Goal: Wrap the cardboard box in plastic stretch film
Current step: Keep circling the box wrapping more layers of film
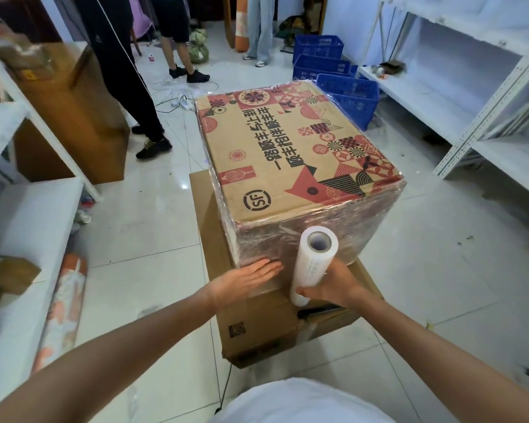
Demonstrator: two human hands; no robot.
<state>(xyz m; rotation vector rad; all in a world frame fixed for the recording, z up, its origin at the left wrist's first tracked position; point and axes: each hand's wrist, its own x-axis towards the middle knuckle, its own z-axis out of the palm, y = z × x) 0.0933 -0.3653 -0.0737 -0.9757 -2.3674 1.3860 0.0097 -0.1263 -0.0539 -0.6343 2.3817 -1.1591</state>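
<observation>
Room: white tiled floor, white shelving along both walls, blue crates at the back, and a few people standing beyond, seen only from the waist down.
Base: a plain flat carton lay on the floor and served as a stand.
Box: the printed box sat on that carton, in the middle of the room, just in front of the wrapper.
Film: shiny wrinkled film already covered the near side and showed along the left and right sides too; the top face looked bare apart from film lapping over its edges.
Roll: the roll stood nearly upright against the near side, a sheet running from it onto the box.
Right hand: the right hand was curled round the roll's lower end.
Left hand: the left hand lay spread, fingers straight, palm flat on the film low on the near side.
Progress: the sides seemed well banded. I judged the tail had yet to be smoothed down and torn off, and the top perhaps covered.
</observation>
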